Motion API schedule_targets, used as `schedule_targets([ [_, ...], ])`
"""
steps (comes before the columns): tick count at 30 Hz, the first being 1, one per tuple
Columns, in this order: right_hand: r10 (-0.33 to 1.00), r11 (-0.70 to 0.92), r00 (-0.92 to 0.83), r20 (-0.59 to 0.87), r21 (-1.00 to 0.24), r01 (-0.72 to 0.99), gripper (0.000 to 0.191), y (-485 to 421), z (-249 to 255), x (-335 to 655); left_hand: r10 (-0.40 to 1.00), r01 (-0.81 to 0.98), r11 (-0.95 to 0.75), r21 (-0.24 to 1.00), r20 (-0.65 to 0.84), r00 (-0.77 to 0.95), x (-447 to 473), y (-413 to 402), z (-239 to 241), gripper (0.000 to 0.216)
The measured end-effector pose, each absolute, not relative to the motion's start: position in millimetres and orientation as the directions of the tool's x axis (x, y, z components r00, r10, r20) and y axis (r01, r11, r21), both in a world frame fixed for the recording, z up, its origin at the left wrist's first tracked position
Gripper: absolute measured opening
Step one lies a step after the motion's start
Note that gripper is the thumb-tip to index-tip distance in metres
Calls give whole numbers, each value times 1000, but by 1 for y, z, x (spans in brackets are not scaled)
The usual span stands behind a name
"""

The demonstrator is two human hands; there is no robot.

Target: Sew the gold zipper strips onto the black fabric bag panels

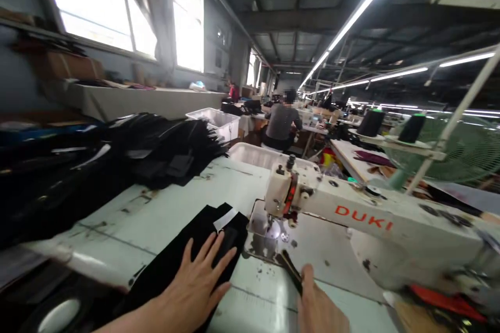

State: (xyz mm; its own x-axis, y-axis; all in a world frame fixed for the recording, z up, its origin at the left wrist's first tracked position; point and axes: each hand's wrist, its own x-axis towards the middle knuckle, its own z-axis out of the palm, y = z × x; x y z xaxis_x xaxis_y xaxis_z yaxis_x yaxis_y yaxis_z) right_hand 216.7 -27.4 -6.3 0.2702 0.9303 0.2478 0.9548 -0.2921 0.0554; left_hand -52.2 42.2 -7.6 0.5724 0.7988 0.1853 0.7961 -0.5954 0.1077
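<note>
"So, put a clock on that table [113, 229], seat at six. Where's the cloth [166, 260]?"

"Around eight, lying flat, its far end reaching in towards the middle, just beside the bed of the machine [363, 218]. That stands at three. There's a white tag [225, 219] on the far end."

"And the hands?"

"Left hand [201, 276] is at seven, palm down on the cloth, fingers spread and gripping nothing. Right hand [320, 302], at five, pinches a dark strip [289, 270], apart from the cloth. Tool or trim, I can't tell."

"Heavy stuff, that cloth?"

"Light, I'd say, and soft; limp enough to fold if pushed from one end. Nothing fragile. It could slip about on such a smooth top."

"So where would you take hold?"

"Flat palm just short of the tag, as now, and fingertips on the edge at the machine side. I'd press rather than pinch: whether it's one layer or several, I can't see from here."

"More of the same at ten?"

"A whole pile [167, 140] of black pieces, yes."
</note>
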Motion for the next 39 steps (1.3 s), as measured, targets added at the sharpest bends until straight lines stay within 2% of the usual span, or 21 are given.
schedule_targets([
  [5,914,-264,224,338,80,961,39,9,3,170,801,756,-598,266,164,575,-38,49,37,43],
  [7,929,-192,167,331,43,981,36,9,-9,166,782,713,-616,335,154,603,-32,54,50,42],
  [10,942,13,48,331,-179,984,31,7,-27,172,699,622,-684,381,99,708,-20,60,57,50],
  [12,917,185,-43,396,-327,927,32,12,-30,185,639,582,-726,366,47,768,-13,64,53,55],
  [13,889,280,-103,446,-351,894,33,17,-29,193,611,564,-748,349,32,791,-9,66,50,56],
  [16,775,523,-329,539,-257,812,42,35,-20,217,523,473,-810,348,63,850,-2,77,40,54],
  [18,726,615,-456,515,-189,765,47,44,-18,230,519,439,-801,407,108,848,0,90,37,41],
  [21,737,629,-501,453,-189,754,43,48,-25,241,625,512,-733,448,147,767,-6,120,38,28],
  [26,743,590,-458,488,-153,793,47,45,-37,243,654,558,-706,436,100,750,-19,170,39,46],
  [29,711,628,-517,476,-99,772,50,48,-37,241,636,547,-698,462,49,770,-14,179,34,18],
  [31,684,645,-540,491,-60,762,49,50,-37,241,665,561,-670,486,57,745,-2,179,29,6],
  [35,664,648,-560,496,-9,761,45,49,-39,241,735,586,-622,519,130,665,26,171,23,14],
  [39,630,648,-551,547,20,761,41,48,-44,242,746,589,-646,486,236,623,30,143,24,45],
])
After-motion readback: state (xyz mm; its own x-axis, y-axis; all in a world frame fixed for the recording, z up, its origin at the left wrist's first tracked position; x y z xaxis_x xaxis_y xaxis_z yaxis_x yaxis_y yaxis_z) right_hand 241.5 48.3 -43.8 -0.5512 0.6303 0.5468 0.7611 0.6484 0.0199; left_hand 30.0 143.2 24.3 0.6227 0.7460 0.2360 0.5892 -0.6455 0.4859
